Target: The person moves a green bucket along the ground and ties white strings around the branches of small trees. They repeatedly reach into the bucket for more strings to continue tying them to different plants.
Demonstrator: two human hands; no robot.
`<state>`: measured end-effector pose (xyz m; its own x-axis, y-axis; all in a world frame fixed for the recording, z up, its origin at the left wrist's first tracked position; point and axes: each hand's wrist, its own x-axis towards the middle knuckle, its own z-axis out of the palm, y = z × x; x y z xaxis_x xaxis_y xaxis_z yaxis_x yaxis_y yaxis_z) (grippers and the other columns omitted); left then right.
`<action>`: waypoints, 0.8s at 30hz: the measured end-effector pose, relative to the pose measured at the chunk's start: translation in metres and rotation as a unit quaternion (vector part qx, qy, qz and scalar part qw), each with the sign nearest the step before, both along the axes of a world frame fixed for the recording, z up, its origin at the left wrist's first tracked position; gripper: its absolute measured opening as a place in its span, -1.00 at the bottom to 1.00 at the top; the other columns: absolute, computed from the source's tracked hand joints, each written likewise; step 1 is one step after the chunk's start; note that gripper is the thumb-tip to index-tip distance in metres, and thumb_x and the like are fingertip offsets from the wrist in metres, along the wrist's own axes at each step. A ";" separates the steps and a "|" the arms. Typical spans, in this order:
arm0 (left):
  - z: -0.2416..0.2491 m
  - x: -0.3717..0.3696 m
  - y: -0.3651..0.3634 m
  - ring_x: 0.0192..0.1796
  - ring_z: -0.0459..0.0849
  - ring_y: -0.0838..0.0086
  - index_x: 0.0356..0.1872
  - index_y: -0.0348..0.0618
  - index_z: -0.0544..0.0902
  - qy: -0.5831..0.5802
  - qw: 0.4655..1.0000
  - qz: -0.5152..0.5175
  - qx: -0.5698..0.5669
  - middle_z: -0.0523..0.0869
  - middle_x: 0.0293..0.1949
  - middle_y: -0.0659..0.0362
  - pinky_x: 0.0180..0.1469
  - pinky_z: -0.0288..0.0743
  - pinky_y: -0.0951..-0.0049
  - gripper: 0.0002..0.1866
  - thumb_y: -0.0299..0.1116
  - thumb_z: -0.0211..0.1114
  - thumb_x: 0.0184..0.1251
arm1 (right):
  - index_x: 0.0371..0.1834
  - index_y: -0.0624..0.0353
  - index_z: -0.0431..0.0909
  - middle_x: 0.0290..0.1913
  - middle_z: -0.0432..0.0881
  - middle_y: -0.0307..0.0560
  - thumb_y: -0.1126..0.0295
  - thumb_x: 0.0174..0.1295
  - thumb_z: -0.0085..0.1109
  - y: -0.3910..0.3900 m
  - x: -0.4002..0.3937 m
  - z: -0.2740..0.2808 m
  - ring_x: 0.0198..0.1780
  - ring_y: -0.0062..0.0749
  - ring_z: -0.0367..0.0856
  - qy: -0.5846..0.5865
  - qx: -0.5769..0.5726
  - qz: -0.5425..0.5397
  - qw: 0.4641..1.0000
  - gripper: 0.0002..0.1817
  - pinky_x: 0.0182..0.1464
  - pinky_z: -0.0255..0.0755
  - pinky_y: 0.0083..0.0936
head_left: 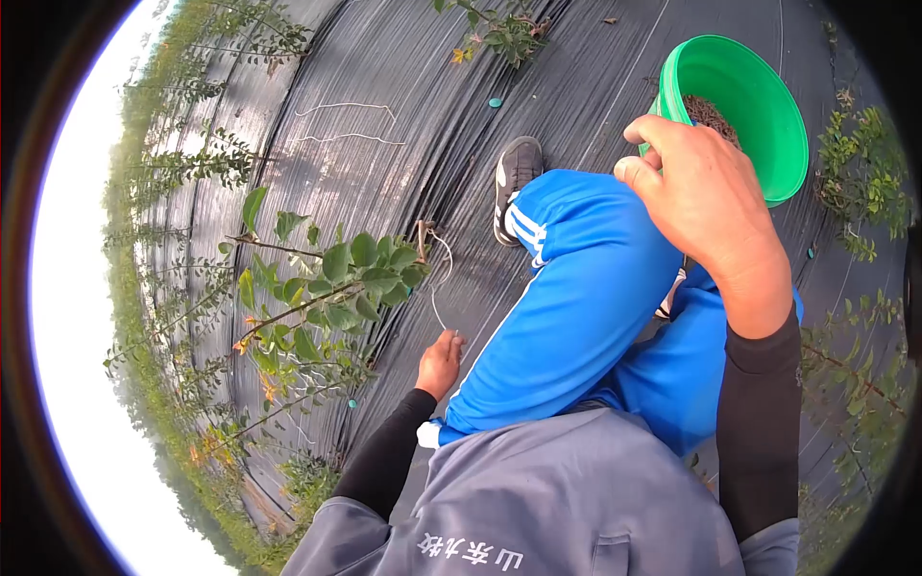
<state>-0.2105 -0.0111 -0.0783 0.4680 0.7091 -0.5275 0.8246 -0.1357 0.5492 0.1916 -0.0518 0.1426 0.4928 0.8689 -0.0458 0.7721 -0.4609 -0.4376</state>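
My left hand is low beside the blue-trousered knee, its fingers closed on the end of a thin white string. The string loops up to a small brown stub at the base of a leafy young plant. Higher up on the right, my right hand hangs palm down in front of a green bucket, thumb and forefinger apart, with nothing visible between them. Its other fingers are partly hidden. Brown, fibrous material lies inside the bucket, partly covered by the hand.
Black plastic sheeting covers the ground. Loose white strings lie on it at the upper left. More leafy plants stand at the top, along the left and at the right. A dark shoe is ahead of the knee.
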 end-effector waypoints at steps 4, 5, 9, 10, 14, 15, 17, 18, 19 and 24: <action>-0.069 -0.112 -0.043 -0.65 0.43 0.48 -0.20 -0.10 0.49 -0.067 0.932 0.356 -0.029 0.43 -0.62 0.25 -0.61 0.34 0.34 -0.82 -0.28 -0.05 0.39 | -0.18 0.26 0.58 -0.27 0.64 0.14 0.24 0.11 0.15 0.006 -0.008 -0.006 -0.17 0.03 0.60 0.011 -0.015 0.025 1.000 -0.68 -0.08 0.43 -0.15; -0.073 -0.117 -0.042 -0.65 0.43 0.48 -0.20 -0.10 0.49 -0.067 0.931 0.357 -0.031 0.43 -0.62 0.25 -0.61 0.34 0.34 -0.82 -0.28 -0.05 0.39 | -0.17 0.25 0.58 -0.28 0.64 0.14 0.23 0.11 0.14 0.007 -0.009 -0.010 -0.18 0.02 0.60 0.013 -0.016 0.034 0.999 -0.67 -0.10 0.43 -0.17; -0.104 -0.134 0.002 -0.73 0.22 0.58 -0.44 0.10 0.38 -0.231 0.645 0.705 -0.182 0.36 -0.65 0.35 -0.73 0.03 0.51 -0.91 -0.25 0.00 0.25 | -0.15 0.25 0.58 -0.30 0.64 0.12 0.19 0.12 0.11 0.016 -0.013 -0.013 -0.21 -0.03 0.61 0.062 -0.063 0.040 0.995 -0.64 -0.15 0.44 -0.22; -0.114 -0.153 0.026 -0.75 0.21 0.57 -0.52 0.14 0.32 -0.219 0.654 0.698 -0.192 0.33 -0.68 0.38 -0.72 0.03 0.51 -0.87 -0.26 -0.03 0.23 | -0.15 0.25 0.58 -0.30 0.64 0.12 0.19 0.12 0.11 0.017 -0.013 -0.013 -0.21 -0.03 0.61 0.061 -0.067 0.040 0.995 -0.64 -0.15 0.44 -0.22; -0.142 -0.223 0.115 -0.64 0.38 0.49 -0.56 0.18 0.37 -0.232 0.730 0.595 -0.243 0.37 -0.67 0.35 -0.64 0.18 0.38 -0.82 -0.15 -0.04 0.22 | -0.16 0.27 0.57 -0.35 0.64 0.08 0.21 0.12 0.13 0.010 -0.002 -0.016 -0.27 -0.10 0.61 0.092 -0.066 0.015 0.993 -0.64 -0.19 0.44 -0.27; -0.126 -0.219 0.131 -0.60 0.42 0.46 -0.55 0.15 0.37 -0.225 0.757 0.558 -0.256 0.41 -0.64 0.33 -0.61 0.23 0.35 -0.81 -0.15 -0.05 0.22 | -0.16 0.28 0.57 -0.36 0.64 0.07 0.22 0.12 0.14 0.007 0.000 -0.019 -0.28 -0.12 0.61 0.078 -0.054 0.013 0.995 -0.65 -0.20 0.43 -0.29; -0.208 -0.309 0.184 -0.63 0.39 0.46 -0.46 0.19 0.47 -0.227 0.852 0.411 -0.231 0.47 -0.61 0.33 -0.62 0.22 0.37 -0.85 -0.14 0.01 0.27 | -0.16 0.29 0.56 -0.38 0.64 0.07 0.23 0.11 0.14 0.002 0.004 -0.021 -0.29 -0.12 0.62 0.071 -0.054 0.000 0.996 -0.65 -0.21 0.43 -0.29; -0.243 -0.334 0.199 -0.70 0.30 0.57 -0.48 0.26 0.47 -0.121 0.954 0.259 -0.090 0.44 -0.65 0.38 -0.67 0.16 0.48 -0.83 -0.08 0.03 0.30 | -0.16 0.30 0.56 -0.40 0.63 0.07 0.24 0.11 0.14 0.000 0.006 -0.021 -0.29 -0.12 0.62 0.061 -0.050 0.000 0.997 -0.66 -0.21 0.44 -0.29; -0.236 -0.312 0.194 -0.55 0.52 0.41 -0.40 0.14 0.56 -0.012 0.992 0.063 0.110 0.58 -0.52 0.25 -0.53 0.37 0.33 -0.84 -0.17 0.04 0.31 | -0.15 0.30 0.56 -0.40 0.63 0.07 0.26 0.12 0.14 -0.001 0.005 -0.018 -0.30 -0.14 0.62 0.076 -0.065 -0.014 0.995 -0.66 -0.22 0.43 -0.31; -0.185 -0.236 0.217 -0.49 0.54 0.35 -0.36 0.11 0.56 0.020 0.989 0.048 0.141 0.60 -0.46 0.21 -0.48 0.39 0.30 -0.84 -0.19 0.03 0.31 | -0.13 0.30 0.55 -0.41 0.62 0.06 0.28 0.11 0.14 -0.007 0.005 -0.018 -0.33 -0.16 0.61 0.100 -0.087 -0.043 0.990 -0.66 -0.25 0.42 -0.32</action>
<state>-0.4467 0.2061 -0.2629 0.3746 0.8705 -0.3192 0.8615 -0.1995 0.4670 0.1969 -0.0589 0.1249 0.5305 0.7948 -0.2948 0.6326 -0.6027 -0.4864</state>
